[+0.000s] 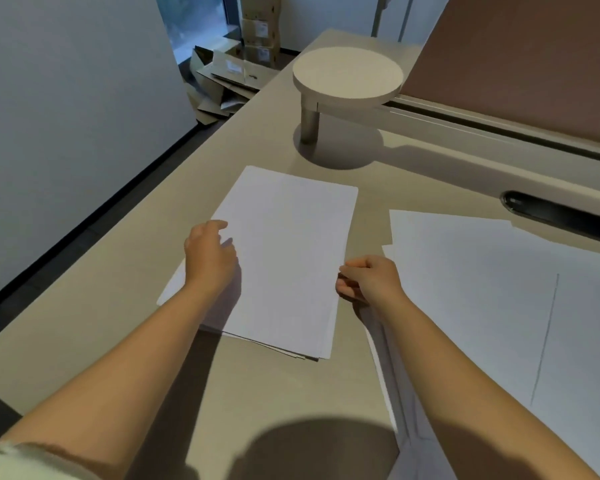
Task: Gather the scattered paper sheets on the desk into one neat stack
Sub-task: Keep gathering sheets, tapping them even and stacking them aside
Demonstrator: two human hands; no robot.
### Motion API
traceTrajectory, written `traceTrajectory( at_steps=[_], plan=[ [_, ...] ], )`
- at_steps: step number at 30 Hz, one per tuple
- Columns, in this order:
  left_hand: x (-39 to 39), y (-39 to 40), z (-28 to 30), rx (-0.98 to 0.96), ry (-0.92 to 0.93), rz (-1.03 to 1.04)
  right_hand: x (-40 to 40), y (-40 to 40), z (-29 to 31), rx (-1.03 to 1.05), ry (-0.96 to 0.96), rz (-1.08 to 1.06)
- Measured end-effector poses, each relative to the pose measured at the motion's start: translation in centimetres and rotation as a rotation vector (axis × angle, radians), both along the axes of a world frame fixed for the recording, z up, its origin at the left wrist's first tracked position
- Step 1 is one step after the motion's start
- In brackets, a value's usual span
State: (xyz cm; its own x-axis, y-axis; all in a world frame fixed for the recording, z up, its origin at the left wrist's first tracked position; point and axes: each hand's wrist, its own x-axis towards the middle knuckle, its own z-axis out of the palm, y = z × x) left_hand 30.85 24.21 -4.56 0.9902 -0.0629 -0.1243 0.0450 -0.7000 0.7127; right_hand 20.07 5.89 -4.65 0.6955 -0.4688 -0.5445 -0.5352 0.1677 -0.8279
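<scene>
While flanked by both hands, the paper stack (pixel 284 258) (left hand (pixel 208 254) resting atop, loosely curled; right hand (pixel 368 278) pinching its edge).

I see white paper sheets (pixel 284 258) on a beige desk (pixel 278 393), a brown partition panel (pixel 520 64), and a thin grey line on one white sheet (pixel 499 306).
</scene>
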Motion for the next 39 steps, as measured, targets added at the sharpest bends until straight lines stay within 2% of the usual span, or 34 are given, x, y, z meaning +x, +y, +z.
traceTrajectory(
  at_steps=[3, 7, 16, 19, 22, 24, 27, 36, 39],
  plan=[
    [-3.0, -2.3, 0.5, -0.061, 0.03, -0.092, -2.5, -1.6, 1.3, -0.018, -0.049, -0.066],
    [-8.2, -6.5, 0.8, -0.132, 0.082, -0.207, -7.7, -5.7, 2.4, -0.248, 0.025, -0.099],
    [-19.4, -14.0, -0.2, -0.131, 0.185, -0.302, -20.8, -14.1, 1.5, -0.395, 0.111, -0.17],
    [-21.9, -14.9, -1.9, 0.113, 0.157, -0.26, -24.8, -16.7, 0.2, -0.5, 0.161, -0.169],
    [-24.0, -15.5, -2.7, 0.365, 0.174, -0.19, -28.1, -18.7, -0.8, -0.722, 0.426, -0.066],
    [-25.2, -16.0, -3.0, 0.424, 0.203, -0.188, -30.1, -19.6, -1.5, -0.731, 0.578, -0.02],
    [-25.8, -16.5, -3.2, 0.453, 0.183, -0.208, -31.6, -20.3, -2.7, -0.745, 0.668, 0.071],
    [-24.0, -18.5, -3.6, 0.45, 0.088, -0.367, -30.1, -20.9, -3.4, -0.808, 0.569, 0.272],
    [-23.9, -19.3, -3.5, 0.462, 0.087, -0.422, -29.1, -20.5, -3.2, -0.8, 0.483, 0.351]
  ],
)
